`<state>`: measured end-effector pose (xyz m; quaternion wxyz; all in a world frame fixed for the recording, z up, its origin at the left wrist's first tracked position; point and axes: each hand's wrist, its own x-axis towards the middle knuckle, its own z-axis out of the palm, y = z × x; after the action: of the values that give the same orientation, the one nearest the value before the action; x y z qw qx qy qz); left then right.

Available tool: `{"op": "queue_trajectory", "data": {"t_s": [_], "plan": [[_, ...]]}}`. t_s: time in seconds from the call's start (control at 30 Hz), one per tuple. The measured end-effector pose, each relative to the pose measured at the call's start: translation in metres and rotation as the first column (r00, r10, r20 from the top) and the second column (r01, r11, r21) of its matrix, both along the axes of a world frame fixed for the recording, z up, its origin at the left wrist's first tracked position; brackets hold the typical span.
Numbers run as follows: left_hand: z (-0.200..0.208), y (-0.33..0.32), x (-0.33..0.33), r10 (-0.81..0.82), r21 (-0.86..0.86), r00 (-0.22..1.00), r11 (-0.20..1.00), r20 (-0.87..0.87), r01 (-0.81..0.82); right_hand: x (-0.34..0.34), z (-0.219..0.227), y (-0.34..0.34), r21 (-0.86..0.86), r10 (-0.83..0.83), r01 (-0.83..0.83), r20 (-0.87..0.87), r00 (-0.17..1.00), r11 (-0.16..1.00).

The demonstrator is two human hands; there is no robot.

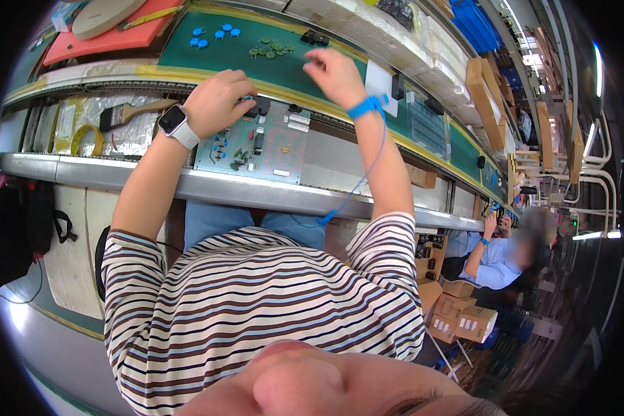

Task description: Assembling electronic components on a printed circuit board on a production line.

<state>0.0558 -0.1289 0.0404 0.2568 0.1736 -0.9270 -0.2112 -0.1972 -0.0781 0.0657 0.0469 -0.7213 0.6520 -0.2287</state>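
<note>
A circuit board (253, 144) lies on the rail line in front of me, with black, blue, green and white parts standing on it. My left hand (222, 100), with a watch (175, 125) at its wrist, is over the board's far left corner. Its fingers are bent toward the thumb beside a black part (258, 105); what they hold, if anything, is hidden. Over the green mat (229, 59) my right hand (334, 75) is raised, thumb and fingers apart with nothing seen between them. A blue wrist strap (369, 106) with a cord circles that wrist.
Blue disc parts (222, 32), green disc parts (270, 50) and black parts (315, 37) lie on the mat. A brush (135, 113) and yellow tape roll (87, 141) sit left of the board. A clear compartment box (428, 121) stands right. Another person (496, 260) works farther right.
</note>
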Motion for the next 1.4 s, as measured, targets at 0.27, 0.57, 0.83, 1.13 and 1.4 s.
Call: {"op": "queue_trajectory", "data": {"t_s": [0.27, 0.57, 0.83, 1.13, 1.4], "plan": [[-0.007, -0.004, -0.004, -0.008, 0.027, 1.0, 1.0, -0.009, 0.008, -0.048, -0.04, -0.072, -0.021, -0.383, 0.386, -0.179, 0.906, 0.922], [-0.002, -0.004, -0.004, -0.004, 0.046, 1.0, 0.999, -0.013, 0.005, -0.037, -0.04, -0.045, -0.027, -0.348, 0.349, 0.04, 0.937, 0.937], [-0.005, -0.008, -0.003, -0.009, 0.029, 0.999, 1.0, -0.034, 0.01, 0.033, -0.019, 0.045, 0.038, -0.085, 0.077, 0.43, 0.899, 0.996], [-0.006, -0.01, -0.003, 0.04, 0.085, 0.999, 0.996, -0.035, -0.037, 0.035, -0.033, 0.044, -0.006, 0.068, -0.067, 0.111, 0.992, 0.998], [-0.003, -0.009, -0.002, 0.04, 0.07, 0.999, 0.997, -0.032, -0.038, 0.041, -0.037, 0.042, 0.009, 0.079, -0.08, 0.059, 0.995, 0.997]]}}
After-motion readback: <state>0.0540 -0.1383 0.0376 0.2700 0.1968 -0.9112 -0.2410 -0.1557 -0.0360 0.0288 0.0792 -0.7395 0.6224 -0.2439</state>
